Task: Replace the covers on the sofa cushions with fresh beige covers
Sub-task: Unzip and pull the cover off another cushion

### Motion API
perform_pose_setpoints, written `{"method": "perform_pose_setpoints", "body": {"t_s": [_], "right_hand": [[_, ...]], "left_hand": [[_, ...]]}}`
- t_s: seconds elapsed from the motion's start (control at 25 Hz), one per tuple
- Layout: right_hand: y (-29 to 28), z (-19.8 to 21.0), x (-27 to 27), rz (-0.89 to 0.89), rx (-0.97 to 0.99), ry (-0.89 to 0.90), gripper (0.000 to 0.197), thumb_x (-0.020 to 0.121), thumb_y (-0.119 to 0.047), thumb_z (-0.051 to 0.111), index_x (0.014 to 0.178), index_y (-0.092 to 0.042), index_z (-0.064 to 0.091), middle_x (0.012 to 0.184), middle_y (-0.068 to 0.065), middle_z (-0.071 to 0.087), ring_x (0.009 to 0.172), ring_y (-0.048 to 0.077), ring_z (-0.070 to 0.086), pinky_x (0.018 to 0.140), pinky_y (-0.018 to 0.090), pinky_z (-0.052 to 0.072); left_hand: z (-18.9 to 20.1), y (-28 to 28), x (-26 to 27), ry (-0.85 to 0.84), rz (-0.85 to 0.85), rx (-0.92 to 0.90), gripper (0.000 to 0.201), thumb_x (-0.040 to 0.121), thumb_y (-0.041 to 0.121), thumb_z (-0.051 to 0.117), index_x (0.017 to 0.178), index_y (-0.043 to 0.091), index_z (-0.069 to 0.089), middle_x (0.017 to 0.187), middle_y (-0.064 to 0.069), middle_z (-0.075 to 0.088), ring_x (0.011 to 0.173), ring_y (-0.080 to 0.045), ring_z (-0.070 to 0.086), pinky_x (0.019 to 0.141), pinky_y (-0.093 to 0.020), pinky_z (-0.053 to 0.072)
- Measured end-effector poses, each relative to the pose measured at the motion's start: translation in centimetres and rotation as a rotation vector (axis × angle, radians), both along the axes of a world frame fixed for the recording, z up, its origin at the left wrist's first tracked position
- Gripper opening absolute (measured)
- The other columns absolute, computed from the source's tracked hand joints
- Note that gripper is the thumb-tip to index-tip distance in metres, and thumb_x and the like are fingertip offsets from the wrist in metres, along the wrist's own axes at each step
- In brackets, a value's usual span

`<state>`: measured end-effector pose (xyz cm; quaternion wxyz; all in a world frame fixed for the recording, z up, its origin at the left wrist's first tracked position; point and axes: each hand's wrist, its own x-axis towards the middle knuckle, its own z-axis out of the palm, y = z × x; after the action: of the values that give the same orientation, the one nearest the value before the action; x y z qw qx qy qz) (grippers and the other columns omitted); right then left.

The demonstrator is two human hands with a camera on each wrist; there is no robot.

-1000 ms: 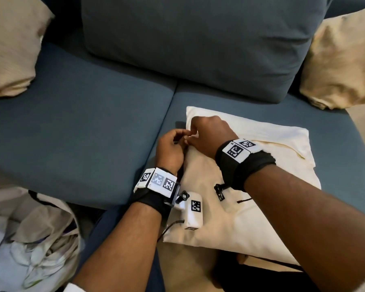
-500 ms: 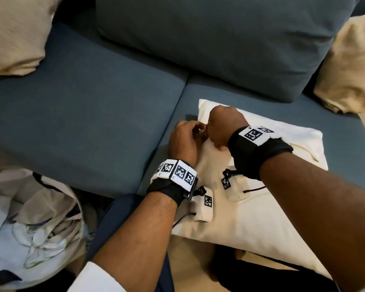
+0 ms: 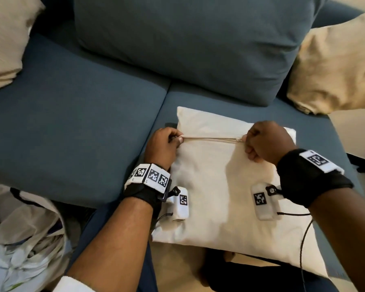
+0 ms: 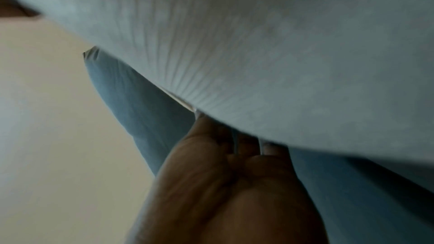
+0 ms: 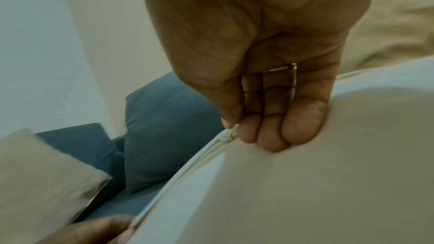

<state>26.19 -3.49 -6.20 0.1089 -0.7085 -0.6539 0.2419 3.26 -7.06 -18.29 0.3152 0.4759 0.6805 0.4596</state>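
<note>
From the head view, a cream cushion [image 3: 223, 186] lies flat on the right seat of a blue sofa [image 3: 72, 123], its near edge hanging past the seat front. A zip seam [image 3: 211, 139] runs across the cushion's upper part. The left hand [image 3: 162, 147] is curled at the seam's left end, pinching the cover's edge there. The right hand [image 3: 266, 142] is closed into a fist at the seam's right end, finger and thumb on the zip pull [image 3: 239, 140]. Two beige cushions sit at the sofa's ends, one on the left [image 3: 4, 39] and one on the right [image 3: 333, 66], with a large blue back cushion [image 3: 188, 39] between them. A heap of pale fabric [image 3: 23, 245] lies beside the sofa at lower left.

The left wrist view is blurred. It shows what the head view hides: the left hand [image 4: 234, 183] from the palm side, fingers gripping under the stretched cover [image 4: 258, 44], whose cloth fans into fine tension folds toward the grip.

The right wrist view alone shows the pinch plainly: the right hand [image 5: 265, 62] holds the small zip pull [image 5: 231, 134] between thumb and forefinger, the other fingers [image 5: 303, 121] curled and pressing into the cover, a ring [image 5: 279, 68] on one. The closed seam [image 5: 187, 173] runs down toward the left hand [image 5: 94, 229] at the bottom edge.
</note>
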Motion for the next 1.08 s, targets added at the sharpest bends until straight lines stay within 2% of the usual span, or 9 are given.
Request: {"method": "perform_pose_setpoints", "body": {"t_s": [0.12, 0.2, 0.28, 0.44, 0.52, 0.68, 0.8, 0.96, 1.08], "right_hand": [[-0.5, -0.2, 4.3, -0.048, -0.013, -0.001, 0.024, 0.091, -0.014, 0.063, 0.068, -0.01, 0.064, 0.06, 0.005, 0.07, 0.062, 0.036, 0.066, 0.072, 0.05, 0.061], [-0.6, -0.7, 5.2, -0.002, 0.04, -0.072, 0.024, 0.092, -0.02, 0.064, 0.07, -0.01, 0.063, 0.065, 0.001, 0.066, 0.064, 0.028, 0.059, 0.071, 0.037, 0.054], [-0.6, -1.4, 5.0, 0.048, 0.081, -0.134, 0.017, 0.093, -0.022, 0.06, 0.08, -0.012, 0.066, 0.085, 0.004, 0.068, 0.082, 0.027, 0.059, 0.073, 0.028, 0.043], [-0.4, -2.2, 4.2, 0.079, 0.075, -0.165, 0.016, 0.094, -0.02, 0.051, 0.095, -0.012, 0.066, 0.109, 0.013, 0.069, 0.103, 0.033, 0.062, 0.082, 0.032, 0.045], [-0.4, -1.9, 4.5, 0.076, 0.07, -0.166, 0.016, 0.094, -0.02, 0.051, 0.099, -0.012, 0.065, 0.111, 0.012, 0.068, 0.105, 0.033, 0.062, 0.079, 0.03, 0.043], [-0.8, -1.8, 6.6, 0.023, 0.064, -0.189, 0.011, 0.093, -0.018, 0.048, 0.09, -0.016, 0.059, 0.095, 0.008, 0.063, 0.1, 0.031, 0.063, 0.083, 0.029, 0.039], [-1.2, -1.9, 9.4, -0.064, 0.017, -0.148, 0.017, 0.093, -0.015, 0.048, 0.101, -0.011, 0.062, 0.107, 0.012, 0.063, 0.089, 0.034, 0.058, 0.077, 0.03, 0.04], [-2.1, -1.8, 14.5, -0.147, 0.007, -0.218, 0.025, 0.092, -0.013, 0.049, 0.109, -0.009, 0.065, 0.116, 0.014, 0.066, 0.104, 0.037, 0.062, 0.077, 0.031, 0.041], [-2.5, -2.4, 16.1, -0.19, -0.013, -0.207, 0.019, 0.091, -0.017, 0.053, 0.104, -0.014, 0.067, 0.114, 0.014, 0.067, 0.101, 0.037, 0.062, 0.078, 0.033, 0.044]], "left_hand": [[2.8, -1.2, 0.7, 0.017, -0.021, 0.008, 0.004, 0.09, 0.017, 0.068, 0.088, 0.02, 0.069, 0.079, 0.007, 0.068, 0.057, 0.001, 0.061, 0.054, -0.012, 0.045], [5.3, -1.8, 2.3, 0.26, -0.037, 0.06, 0.011, 0.09, 0.027, 0.068, 0.101, 0.024, 0.071, 0.096, 0.008, 0.07, 0.08, -0.007, 0.066, 0.073, -0.022, 0.051], [7.7, -2.1, 5.6, 0.406, -0.158, 0.119, 0.032, 0.091, 0.031, 0.067, 0.122, 0.023, 0.067, 0.121, 0.004, 0.067, 0.106, -0.018, 0.064, 0.093, -0.033, 0.05], [7.4, -2.7, 12.4, 0.719, -0.556, -0.114, 0.066, 0.1, 0.04, 0.049, 0.155, 0.016, 0.024, 0.164, -0.002, 0.023, 0.149, -0.021, 0.023, 0.118, -0.039, 0.024], [6.3, -2.5, 12.9, 0.708, -0.578, -0.24, 0.072, 0.101, 0.045, 0.044, 0.159, 0.016, 0.011, 0.167, -0.001, 0.007, 0.153, -0.019, 0.009, 0.122, -0.042, 0.015], [5.5, -2.1, 12.1, 0.739, -0.604, -0.276, 0.073, 0.102, 0.051, 0.039, 0.159, 0.017, 0.009, 0.167, 0.0, 0.002, 0.154, -0.018, 0.007, 0.121, -0.038, 0.017], [4.8, -2.2, 11.6, 0.738, -0.616, -0.288, 0.073, 0.102, 0.052, 0.038, 0.159, 0.017, 0.009, 0.167, 0.001, 0.001, 0.154, -0.016, 0.004, 0.12, -0.034, 0.016], [3.5, -2.0, 11.2, 0.777, -0.626, -0.279, 0.075, 0.101, 0.054, 0.037, 0.159, 0.017, 0.007, 0.167, 0.0, 0.0, 0.154, -0.015, 0.002, 0.121, -0.035, 0.018], [3.1, -2.1, 11.4, 0.761, -0.617, -0.265, 0.075, 0.101, 0.054, 0.037, 0.159, 0.017, 0.006, 0.167, 0.0, -0.002, 0.154, -0.015, 0.0, 0.122, -0.035, 0.016]]}}
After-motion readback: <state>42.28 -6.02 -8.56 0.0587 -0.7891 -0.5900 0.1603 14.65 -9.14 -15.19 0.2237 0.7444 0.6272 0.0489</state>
